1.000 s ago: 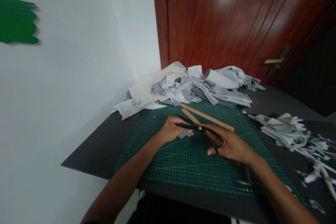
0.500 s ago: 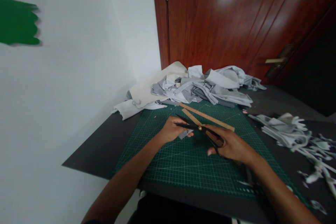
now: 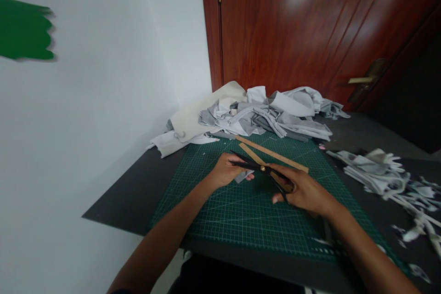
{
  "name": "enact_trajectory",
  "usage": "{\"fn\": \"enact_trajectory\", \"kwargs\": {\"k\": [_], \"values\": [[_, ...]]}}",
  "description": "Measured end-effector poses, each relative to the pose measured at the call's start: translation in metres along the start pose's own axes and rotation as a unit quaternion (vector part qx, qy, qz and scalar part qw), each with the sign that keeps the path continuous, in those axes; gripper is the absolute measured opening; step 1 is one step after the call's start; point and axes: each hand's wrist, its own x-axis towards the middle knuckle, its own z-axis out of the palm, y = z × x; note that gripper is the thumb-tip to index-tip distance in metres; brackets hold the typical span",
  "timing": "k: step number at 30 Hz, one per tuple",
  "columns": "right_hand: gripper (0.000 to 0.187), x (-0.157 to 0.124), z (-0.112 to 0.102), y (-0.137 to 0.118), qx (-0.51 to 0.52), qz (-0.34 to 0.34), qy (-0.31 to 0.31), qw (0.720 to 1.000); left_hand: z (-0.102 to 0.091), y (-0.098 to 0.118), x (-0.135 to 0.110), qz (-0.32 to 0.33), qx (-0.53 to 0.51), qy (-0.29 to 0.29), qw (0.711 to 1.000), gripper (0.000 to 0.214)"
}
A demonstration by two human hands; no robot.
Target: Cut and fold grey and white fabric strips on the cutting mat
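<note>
My right hand grips the handles of black scissors over a green cutting mat. The blades point left and are slightly apart around a small grey fabric piece. My left hand is closed on that piece, holding it just above the mat. The fabric is mostly hidden behind my left fingers.
Two wooden rulers lie on the mat behind my hands. A heap of grey and white fabric sits at the back by a brown door. Cut fabric strips lie on the right. A white wall borders the dark table on the left.
</note>
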Motion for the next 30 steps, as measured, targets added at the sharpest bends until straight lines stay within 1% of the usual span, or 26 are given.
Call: {"fn": "enact_trajectory", "kwargs": {"k": [5, 10, 20, 24, 30], "values": [[0.093, 0.0000, 0.0000, 0.0005, -0.009, -0.001, -0.004, 1.000, -0.0020, -0.0024, 0.0013, -0.009, -0.004, 0.019, 1.000, 0.040], [0.092, 0.0000, -0.0010, 0.0012, 0.005, -0.016, -0.003, 1.000, -0.0032, -0.0052, 0.0017, -0.009, -0.008, 0.016, 1.000, 0.043], [0.090, -0.0001, -0.0029, -0.0010, 0.016, -0.007, -0.019, 1.000, -0.0037, -0.0048, 0.0017, -0.007, 0.007, 0.014, 1.000, 0.043], [0.087, -0.0001, -0.0039, -0.0019, 0.012, -0.005, -0.015, 1.000, -0.0040, -0.0042, 0.0014, -0.009, 0.014, 0.012, 1.000, 0.042], [0.089, -0.0010, -0.0025, 0.0006, 0.010, 0.001, -0.017, 1.000, -0.0031, -0.0016, 0.0009, -0.011, 0.012, 0.011, 1.000, 0.043]]}}
